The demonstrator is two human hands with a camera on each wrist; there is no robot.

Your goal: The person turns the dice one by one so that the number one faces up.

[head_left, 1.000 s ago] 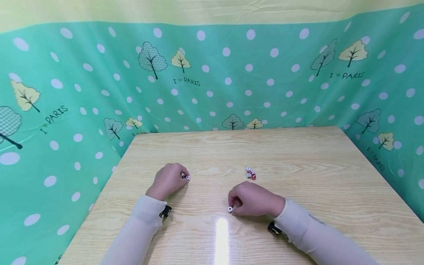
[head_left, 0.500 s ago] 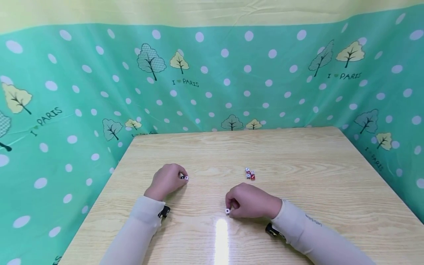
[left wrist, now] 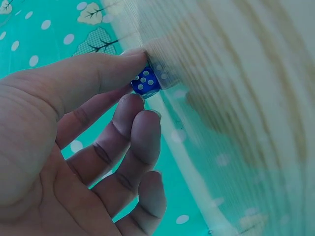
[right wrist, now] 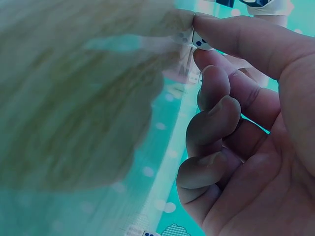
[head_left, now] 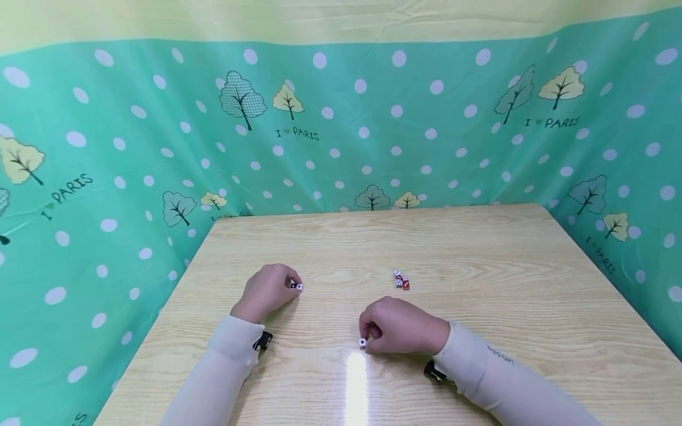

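Observation:
My left hand [head_left: 269, 290] is low over the table at the left, pinching a blue die [left wrist: 145, 82] with white dots between thumb and fingertip. Beside that die at the fingertips, a white die [head_left: 299, 287] shows in the head view. Nearer the front and to the right, my right hand [head_left: 403, 325] pinches another white die [right wrist: 201, 42] with dark dots, close to the tabletop. Its other fingers are curled toward the palm. Farther back, past the right hand, lies a small cluster of white dice [head_left: 398, 284] and red dice [head_left: 406, 286].
The light wooden table [head_left: 319, 248] has a glossy top that mirrors the hands. A bright strip of reflected light [head_left: 356, 390] crosses its front middle. A green dotted cloth [head_left: 341, 136] hangs behind the table and along both sides.
My right hand has shifted slightly left and nearer with its white die. The left hand keeps its place at its dice. The whole head view has drifted a little.

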